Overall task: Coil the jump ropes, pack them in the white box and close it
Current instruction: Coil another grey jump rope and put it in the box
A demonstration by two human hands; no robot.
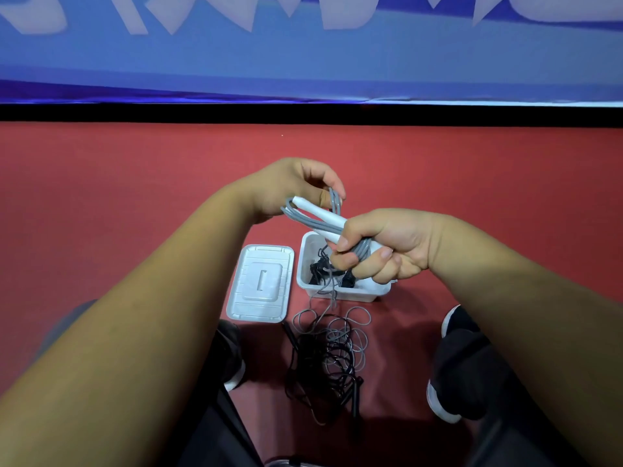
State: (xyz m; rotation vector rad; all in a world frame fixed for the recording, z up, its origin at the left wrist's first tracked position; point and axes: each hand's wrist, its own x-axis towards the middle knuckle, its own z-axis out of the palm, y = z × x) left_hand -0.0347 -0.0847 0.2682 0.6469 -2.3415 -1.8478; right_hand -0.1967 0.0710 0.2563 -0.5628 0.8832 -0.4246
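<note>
My right hand (pixel 381 247) grips the white handles and several loops of a grey jump rope (pixel 310 219), held in the air above the white box (pixel 340 293). My left hand (pixel 293 188) pinches the far end of those grey loops. The rope's free tail hangs down past the box front to a loose grey tangle (pixel 354 335) on the floor. A black jump rope (pixel 323 369) lies tangled there too. The open box holds a black rope (pixel 325 267). Its white lid (pixel 261 283) lies flat to the left of the box.
The floor is red, bounded by a black strip and a blue banner (pixel 303 55) at the back. My two black shoes (pixel 458 362) stand on either side of the rope pile. A dark chair leg (pixel 232 412) crosses the lower middle.
</note>
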